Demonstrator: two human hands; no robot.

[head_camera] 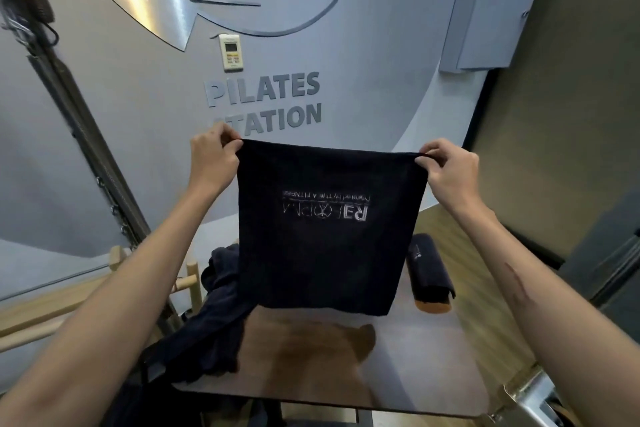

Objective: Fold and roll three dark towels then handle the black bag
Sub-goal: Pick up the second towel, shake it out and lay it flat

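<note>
1. Left hand (211, 163) & right hand (446, 170) pinch top corners of dark towel (325, 229), hanging above table (433, 357).
2. Rolled towel (427, 270) on table, right.
3. Loose towels (218, 305) heaped left.

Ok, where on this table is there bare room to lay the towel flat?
The free patch is the table's near middle, under the held towel, bordered by the heap of dark towels on the left and the rolled towel at the far right. The left edge is crowded. Left hand and right hand pinch the towel's top corners.
</note>
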